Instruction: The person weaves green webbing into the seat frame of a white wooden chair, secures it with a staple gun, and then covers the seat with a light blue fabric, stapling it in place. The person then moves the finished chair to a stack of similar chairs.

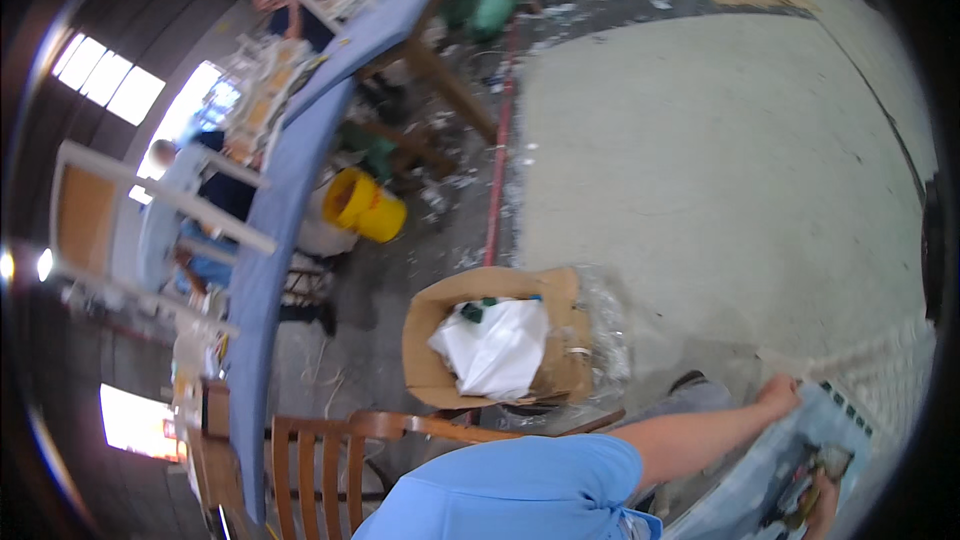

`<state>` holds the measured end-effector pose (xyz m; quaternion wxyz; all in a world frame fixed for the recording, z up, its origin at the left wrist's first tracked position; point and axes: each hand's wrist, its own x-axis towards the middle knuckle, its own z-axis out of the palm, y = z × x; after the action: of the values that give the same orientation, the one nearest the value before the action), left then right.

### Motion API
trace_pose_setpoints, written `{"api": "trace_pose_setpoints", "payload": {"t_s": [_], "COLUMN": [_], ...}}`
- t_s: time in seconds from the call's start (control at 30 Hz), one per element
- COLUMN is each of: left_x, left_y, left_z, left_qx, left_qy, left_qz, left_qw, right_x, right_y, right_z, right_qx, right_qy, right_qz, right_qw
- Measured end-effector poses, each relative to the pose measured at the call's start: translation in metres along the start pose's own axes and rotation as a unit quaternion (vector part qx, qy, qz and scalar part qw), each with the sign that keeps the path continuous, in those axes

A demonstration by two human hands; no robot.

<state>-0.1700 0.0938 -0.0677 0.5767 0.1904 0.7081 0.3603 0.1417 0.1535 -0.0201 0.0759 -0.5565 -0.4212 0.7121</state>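
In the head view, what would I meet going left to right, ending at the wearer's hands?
White-framed furniture piece with tan panel → yellow bucket → open cardboard box → left hand → right hand.

Two hands are counted at the lower right of the frame: one left hand (780,395), one right hand (822,510). One light-blue panel (788,437) is counted there. At lower center, one cardboard box (424,368) and one white sheet (502,348) are counted. One wooden chair (330,470) is listed at the lower edge. One yellow bucket (380,223) is listed left of center, and one red floor line (501,155) at upper center. At least two white frames (200,210) and at least two other people (232,190) are counted toward the upper left. Whether one or two blue tabletops (265,320) are shown at left cannot be told.
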Motion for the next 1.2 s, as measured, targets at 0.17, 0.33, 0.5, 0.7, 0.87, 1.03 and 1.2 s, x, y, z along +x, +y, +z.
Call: {"api": "trace_pose_setpoints", "payload": {"t_s": [0.17, 0.33, 0.5, 0.7, 0.87, 1.03, 1.2], "left_x": [-0.012, -0.013, -0.007, 0.018, 0.008, -0.003, -0.007], "left_y": [0.007, 0.003, 0.002, -0.021, -0.013, -0.005, -0.002], "left_z": [0.001, -0.002, -0.001, 0.006, -0.005, -0.006, -0.009], "left_qx": [-0.055, -0.08, -0.015, -0.071, -0.246, -0.268, -0.242], "left_qy": [0.082, 0.1, 0.063, 0.067, -0.028, -0.06, -0.059], "left_qz": [0.001, -0.008, -0.009, 0.015, -0.049, -0.05, -0.048], "left_qw": [0.995, 0.992, 0.998, 0.995, 0.968, 0.96, 0.967], "right_x": [0.016, 0.01, -0.022, -0.008, -0.002, 0.017, 0.05], "right_y": [0.01, -0.008, -0.012, -0.027, -0.088, -0.103, -0.1], "right_z": [-0.052, -0.036, -0.023, -0.019, 0.071, 0.108, 0.129], "right_qx": [-0.027, -0.154, -0.448, -0.438, -0.407, -0.447, -0.57], "right_qy": [0.029, 0.092, 0.151, 0.28, 0.168, 0.066, 0.011], "right_qz": [0.078, 0.076, 0.068, -0.279, -0.302, -0.365, -0.318], "right_qw": [0.996, 0.981, 0.879, 0.808, 0.846, 0.814, 0.757]}}
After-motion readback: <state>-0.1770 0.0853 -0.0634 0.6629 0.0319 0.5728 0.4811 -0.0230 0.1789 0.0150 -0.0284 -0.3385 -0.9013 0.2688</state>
